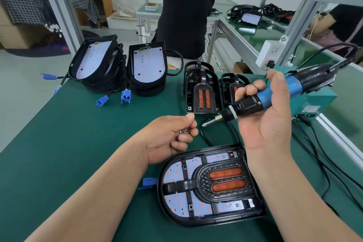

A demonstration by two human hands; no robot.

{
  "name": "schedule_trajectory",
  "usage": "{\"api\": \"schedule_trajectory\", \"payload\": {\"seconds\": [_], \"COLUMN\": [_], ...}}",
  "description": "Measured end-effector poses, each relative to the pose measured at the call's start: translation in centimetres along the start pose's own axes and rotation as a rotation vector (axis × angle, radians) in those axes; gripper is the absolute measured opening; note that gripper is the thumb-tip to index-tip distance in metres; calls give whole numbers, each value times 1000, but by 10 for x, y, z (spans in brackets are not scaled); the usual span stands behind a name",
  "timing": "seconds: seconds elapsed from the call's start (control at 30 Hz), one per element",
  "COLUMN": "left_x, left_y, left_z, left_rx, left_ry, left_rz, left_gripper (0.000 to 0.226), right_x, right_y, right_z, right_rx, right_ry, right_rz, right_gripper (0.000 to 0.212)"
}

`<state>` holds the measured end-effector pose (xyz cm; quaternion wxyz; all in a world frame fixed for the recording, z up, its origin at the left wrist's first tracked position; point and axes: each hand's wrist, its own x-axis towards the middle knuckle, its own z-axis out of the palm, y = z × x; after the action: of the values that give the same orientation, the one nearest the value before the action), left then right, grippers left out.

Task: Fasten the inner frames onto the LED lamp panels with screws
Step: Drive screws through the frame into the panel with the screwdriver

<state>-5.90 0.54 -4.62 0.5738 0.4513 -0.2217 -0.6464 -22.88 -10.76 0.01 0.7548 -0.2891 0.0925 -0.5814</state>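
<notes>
Near the desk's point(78, 133) front edge lies the D-shaped LED lamp panel point(175, 173), its ribbed black plastic inner frame point(225, 165) seated on the white board. Above it, the left hand point(169, 139) cups small shiny screws point(183, 131) in curled fingers; the right hand point(265, 124) grips a blue-and-black electric screwdriver point(255, 101).

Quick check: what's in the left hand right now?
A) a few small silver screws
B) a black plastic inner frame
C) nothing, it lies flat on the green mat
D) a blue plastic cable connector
A: the left hand pinches a cluster of small silver screws between its curled fingers and thumb above the mat, while the right hand grips the blue-and-black electric screwdriver.
</notes>
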Motion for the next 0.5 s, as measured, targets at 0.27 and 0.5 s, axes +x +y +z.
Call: {"api": "schedule_trajectory", "payload": {"seconds": [0.27,0.5], "left_x": [0,-1], "left_y": [0,3], "left_z": [-2,-3], "left_rx": [23,-36], "left_ry": [-40,-76], "left_rz": [10,16], "left_gripper": [21,17], "right_x": [3,3], "right_y": [9,9], "right_z": [7,4], "right_rx": [0,-17], "right_ry": [26,37], "right_rz": [-9,-21], "right_gripper": [19,15]}}
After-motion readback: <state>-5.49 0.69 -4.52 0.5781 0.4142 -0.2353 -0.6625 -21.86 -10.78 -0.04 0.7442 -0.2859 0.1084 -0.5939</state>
